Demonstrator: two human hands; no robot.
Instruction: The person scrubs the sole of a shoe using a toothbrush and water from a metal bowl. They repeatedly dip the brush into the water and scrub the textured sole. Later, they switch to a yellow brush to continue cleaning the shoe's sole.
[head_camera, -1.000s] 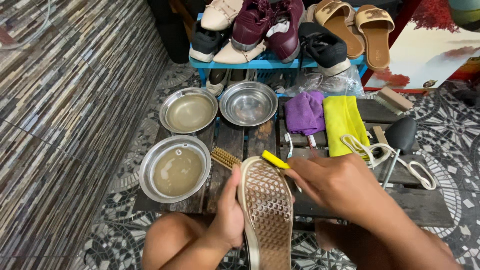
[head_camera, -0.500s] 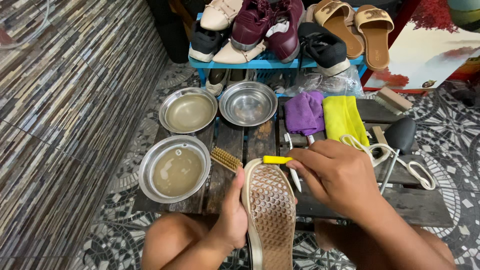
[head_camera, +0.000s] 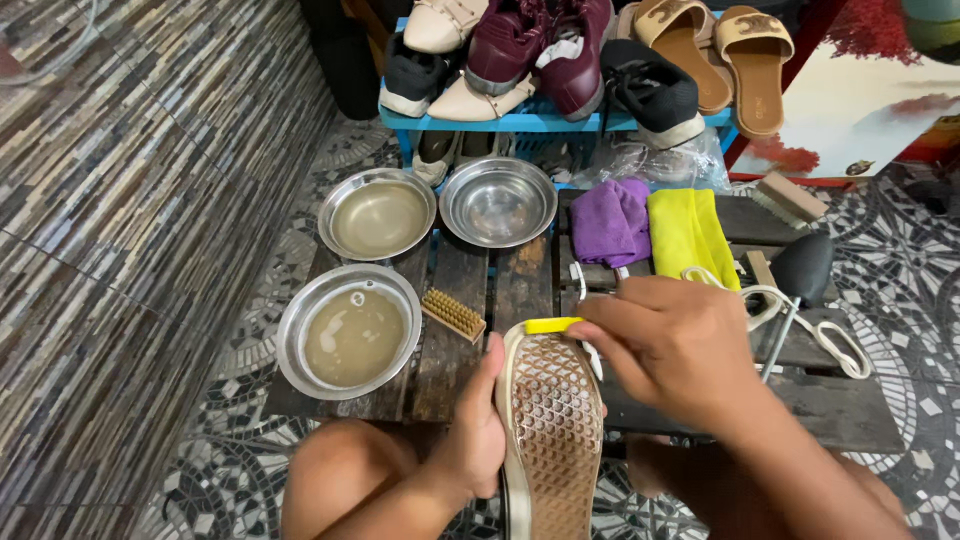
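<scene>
Shoe (head_camera: 550, 430) turned sole-up, left hand (head_camera: 478, 430) gripping its edge to steady it.
Right hand (head_camera: 670, 350) clamps yellow brush (head_camera: 553, 325) at sole's 12 o'clock; murky bowl (head_camera: 350, 332) at 9.

A shoe (head_camera: 550, 430) stands in the lower middle of the frame, turned sole-up, its toe pointing toward the upper part of the frame and its heel running off the bottom edge. The sole is tan and translucent-looking with a waffle pattern of small diamonds, ringed by a pale cream rubber edge. It tilts slightly, its toe end over the near edge of the dark wooden bench (head_camera: 860, 415). A small yellow brush (head_camera: 552, 325) lies crosswise right at the toe tip, touching the sole's front rim, just above the frame's centre.
</scene>
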